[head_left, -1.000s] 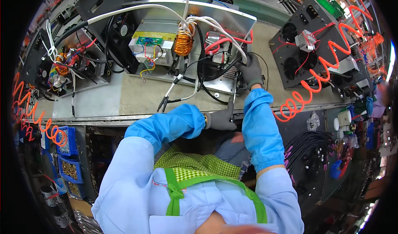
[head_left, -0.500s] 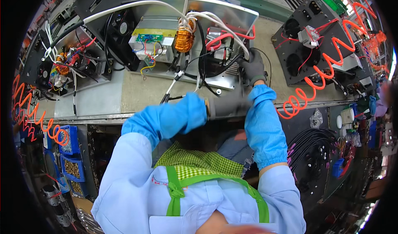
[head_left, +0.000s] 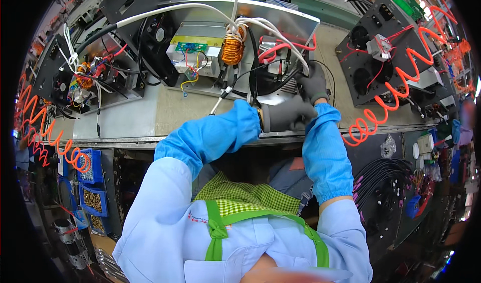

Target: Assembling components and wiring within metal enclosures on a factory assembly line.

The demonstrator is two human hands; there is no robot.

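My right hand (head_left: 315, 83), in a dark grey glove, is closed at the right end of an open metal chassis (head_left: 302, 24). The lower end of a white cable (head_left: 298, 53) runs into its fingers. Just in front of the chassis's near edge hovers my gloved left hand (head_left: 287, 114), close to my right wrist. Its fingers are curled, and what they hold, if anything, is hidden. Inside the chassis are a copper-wound coil (head_left: 233, 51), a green circuit board (head_left: 191, 47), red cables (head_left: 278, 47) and a black cable loop (head_left: 254, 65).
A second open chassis (head_left: 119, 98) stands at the left, and a black panel with fans (head_left: 358, 77) at the right. Orange coiled hoses (head_left: 396, 97) hang at both sides. Blue bins (head_left: 93, 201) of small parts sit below the bench, left; black cables (head_left: 383, 175) lie lower right.
My left hand, blurred before, has come up and right toward the chassis edge and now shows more sharply. My right hand stays at the cable. The whole view has shifted slightly.
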